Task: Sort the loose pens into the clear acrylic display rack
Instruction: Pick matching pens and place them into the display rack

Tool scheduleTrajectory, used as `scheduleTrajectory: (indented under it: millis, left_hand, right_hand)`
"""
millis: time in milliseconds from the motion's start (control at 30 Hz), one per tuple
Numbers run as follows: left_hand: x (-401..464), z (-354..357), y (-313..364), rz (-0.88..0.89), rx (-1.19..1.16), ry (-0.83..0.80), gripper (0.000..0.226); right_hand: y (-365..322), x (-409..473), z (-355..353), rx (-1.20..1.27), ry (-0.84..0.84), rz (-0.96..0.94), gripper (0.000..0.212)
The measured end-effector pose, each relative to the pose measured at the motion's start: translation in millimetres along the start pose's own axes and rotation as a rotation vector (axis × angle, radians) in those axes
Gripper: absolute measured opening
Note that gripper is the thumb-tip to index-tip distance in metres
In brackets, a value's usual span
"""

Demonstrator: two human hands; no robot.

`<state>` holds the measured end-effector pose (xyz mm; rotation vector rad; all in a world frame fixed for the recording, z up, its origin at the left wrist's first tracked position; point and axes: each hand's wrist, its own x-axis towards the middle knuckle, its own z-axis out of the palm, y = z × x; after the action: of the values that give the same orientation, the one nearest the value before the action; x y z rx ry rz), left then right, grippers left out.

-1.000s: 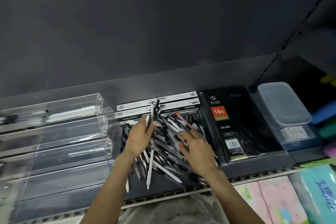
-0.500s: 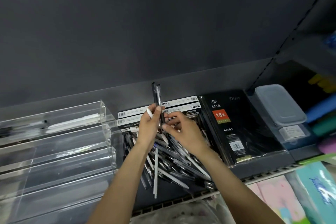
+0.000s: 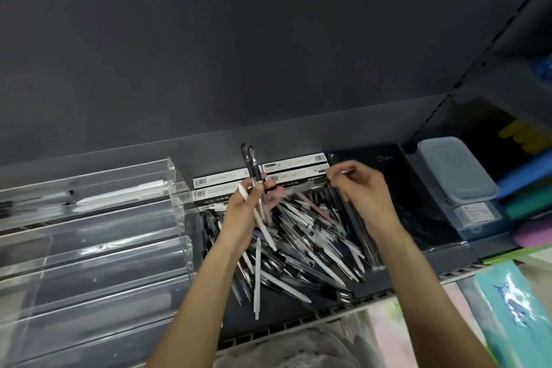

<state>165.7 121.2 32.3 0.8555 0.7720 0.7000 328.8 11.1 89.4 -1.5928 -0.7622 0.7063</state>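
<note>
Only a few pens lie in the clear acrylic rack's (image 3: 89,218) top tier; most remain in the loose pile (image 3: 298,248), while the left hand (image 3: 243,215) grips several collected pens (image 3: 252,170) and the right hand (image 3: 363,191) pinches another pen (image 3: 348,171)

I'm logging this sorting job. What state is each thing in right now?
Left hand: gripping a white pen and two black pens, upright.
Right hand: pinching a pen, blurred.
Pen pile: loose, jumbled on the shelf.
Clear rack: a few pens in the top tier only.
Lidded box: closed.
Diary: closed, wrapped.
</note>
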Motion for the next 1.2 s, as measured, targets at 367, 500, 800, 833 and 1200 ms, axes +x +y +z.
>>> scheduleTrajectory:
  millis: [367,500,800,833,1200]
  left_hand:
    - [-16.4,17.2,-11.2,-0.121,0.280,-0.221,0.020]
    - [-22.2,25.7,-10.2,-0.039,0.182,-0.181,0.013]
    - [-16.6,39.9,0.0,0.084,-0.188,0.010,0.011]
    - [-17.7,42.6,-1.1,0.086,-0.196,0.023,0.010]
    - [-16.2,39.3,-7.3,0.192,-0.235,0.190,0.016]
  right_hand:
    - [2.6,39.8,36.4,-0.604,-0.232,-0.035,0.028]
    - [4.6,24.4,37.7,-0.443,-0.154,-0.025,0.032]
    - [50.3,-50.5,29.4,-0.124,-0.276,0.181,0.037]
    - [52.2,-52.0,29.7,-0.099,-0.252,0.177,0.031]
    - [44.9,-57.4,-27.1,0.145,0.030,0.066,0.013]
